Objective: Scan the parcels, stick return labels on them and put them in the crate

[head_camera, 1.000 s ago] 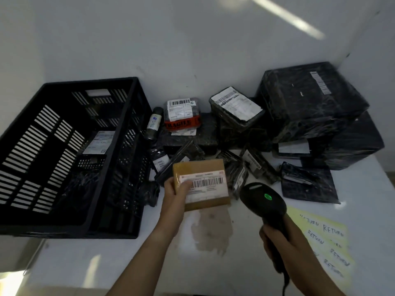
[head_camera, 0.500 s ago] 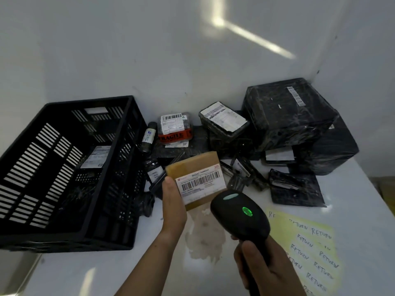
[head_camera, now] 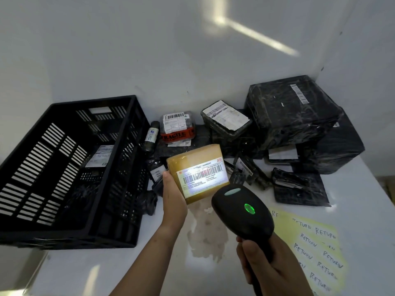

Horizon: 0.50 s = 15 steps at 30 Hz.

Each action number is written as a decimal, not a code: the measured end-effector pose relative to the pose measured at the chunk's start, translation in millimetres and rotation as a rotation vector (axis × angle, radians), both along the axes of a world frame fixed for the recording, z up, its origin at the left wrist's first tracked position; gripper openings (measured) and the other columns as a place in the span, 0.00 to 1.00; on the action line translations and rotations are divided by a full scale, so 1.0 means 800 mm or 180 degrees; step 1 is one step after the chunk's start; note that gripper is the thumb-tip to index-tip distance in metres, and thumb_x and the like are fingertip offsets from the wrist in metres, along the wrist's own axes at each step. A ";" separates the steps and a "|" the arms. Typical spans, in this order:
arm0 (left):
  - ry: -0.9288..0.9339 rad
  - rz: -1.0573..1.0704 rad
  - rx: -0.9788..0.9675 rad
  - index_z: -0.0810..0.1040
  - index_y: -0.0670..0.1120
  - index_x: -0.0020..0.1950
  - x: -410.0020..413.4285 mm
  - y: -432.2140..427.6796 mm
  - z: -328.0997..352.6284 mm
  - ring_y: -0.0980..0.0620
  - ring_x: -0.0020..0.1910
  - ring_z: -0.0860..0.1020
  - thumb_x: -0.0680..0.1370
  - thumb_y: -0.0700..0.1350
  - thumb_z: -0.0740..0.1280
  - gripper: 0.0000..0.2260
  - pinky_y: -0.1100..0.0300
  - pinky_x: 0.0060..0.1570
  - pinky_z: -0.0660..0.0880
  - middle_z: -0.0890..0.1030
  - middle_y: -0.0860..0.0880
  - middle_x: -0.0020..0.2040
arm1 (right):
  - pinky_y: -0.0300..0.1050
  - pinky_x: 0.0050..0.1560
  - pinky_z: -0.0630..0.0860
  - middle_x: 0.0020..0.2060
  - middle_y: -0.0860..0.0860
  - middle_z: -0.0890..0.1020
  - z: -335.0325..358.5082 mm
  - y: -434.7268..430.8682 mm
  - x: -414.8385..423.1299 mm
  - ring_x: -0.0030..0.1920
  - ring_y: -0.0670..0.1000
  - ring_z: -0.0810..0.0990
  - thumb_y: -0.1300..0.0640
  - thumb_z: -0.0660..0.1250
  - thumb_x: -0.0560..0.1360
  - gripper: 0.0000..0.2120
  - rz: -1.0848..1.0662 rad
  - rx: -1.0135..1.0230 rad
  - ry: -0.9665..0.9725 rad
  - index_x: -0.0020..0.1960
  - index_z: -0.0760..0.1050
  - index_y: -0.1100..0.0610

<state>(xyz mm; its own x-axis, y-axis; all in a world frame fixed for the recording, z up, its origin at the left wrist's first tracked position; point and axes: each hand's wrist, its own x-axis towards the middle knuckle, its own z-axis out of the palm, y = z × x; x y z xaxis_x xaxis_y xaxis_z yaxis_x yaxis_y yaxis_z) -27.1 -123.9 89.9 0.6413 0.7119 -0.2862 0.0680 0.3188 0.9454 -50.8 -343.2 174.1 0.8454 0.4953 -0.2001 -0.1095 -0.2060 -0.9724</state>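
I see the left hand [head_camera: 174, 195] holding a tan cardboard parcel [head_camera: 192, 159] up over the middle of the white table [head_camera: 149, 263]; fingers are behind the box, so I can't tell their spread, thumb side lies along its left edge; parcel is tilted, with its white barcode label [head_camera: 203, 176] facing up toward the camera.

Right hand [head_camera: 267, 265] has its fingers curled tight round the grip of a black handheld scanner [head_camera: 242, 212]; scanner head sits just near-side of the parcel's lower right corner, nose toward the label; green lamp lit on top; bright light patch and a red line across the barcode.

Black slatted plastic crate [head_camera: 64, 229] stands along the left edge of the table; inside it lies one black-wrapped parcel with a white label [head_camera: 99, 155].

Against the far edge there's a heap of black-wrapped parcels; one has orange FRAGILE tape [head_camera: 177, 129]; a large black-wrapped box [head_camera: 288, 112] is stacked in the far right corner; a flat black pouch [head_camera: 299, 189] lies just in front of it.

Yellow sheet of handwritten RETURN labels [head_camera: 316, 248] lies flat by the right edge, near side; a worn brown patch [head_camera: 207, 236] shows on the table below the parcel.
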 end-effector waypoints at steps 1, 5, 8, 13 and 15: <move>-0.0019 0.0011 0.0006 0.78 0.59 0.61 0.001 -0.001 0.000 0.54 0.59 0.82 0.84 0.62 0.45 0.23 0.55 0.59 0.79 0.85 0.54 0.57 | 0.34 0.28 0.70 0.24 0.54 0.77 0.001 0.000 0.001 0.23 0.46 0.75 0.15 0.59 0.55 0.41 0.0005 -0.0005 -0.0013 0.50 0.77 0.48; -0.0070 -0.0031 0.0029 0.76 0.59 0.62 0.005 -0.001 0.000 0.54 0.60 0.82 0.84 0.61 0.45 0.22 0.56 0.60 0.79 0.83 0.51 0.61 | 0.34 0.29 0.70 0.23 0.54 0.77 0.002 0.002 0.003 0.23 0.45 0.75 0.15 0.59 0.56 0.41 0.0005 -0.0032 -0.0026 0.49 0.76 0.48; -0.0031 -0.0067 -0.0003 0.76 0.56 0.66 0.007 0.003 -0.006 0.55 0.59 0.82 0.83 0.63 0.46 0.24 0.60 0.56 0.80 0.84 0.52 0.61 | 0.34 0.28 0.69 0.23 0.54 0.76 0.002 0.002 0.004 0.23 0.45 0.74 0.15 0.59 0.55 0.41 -0.0011 -0.0033 0.0001 0.49 0.76 0.48; 0.0018 -0.0145 0.0113 0.76 0.55 0.68 0.008 0.010 -0.009 0.55 0.58 0.83 0.75 0.69 0.48 0.32 0.60 0.52 0.81 0.84 0.52 0.59 | 0.33 0.28 0.69 0.22 0.54 0.76 0.004 0.000 0.005 0.23 0.46 0.75 0.14 0.58 0.55 0.38 0.0020 -0.0145 -0.0023 0.46 0.76 0.45; 0.0115 -0.0160 0.0211 0.77 0.55 0.67 0.008 0.013 -0.013 0.56 0.57 0.82 0.74 0.70 0.46 0.33 0.64 0.49 0.80 0.84 0.53 0.57 | 0.33 0.28 0.69 0.23 0.54 0.77 0.005 -0.001 0.006 0.23 0.47 0.76 0.14 0.59 0.54 0.39 0.0012 -0.0144 0.0043 0.46 0.76 0.45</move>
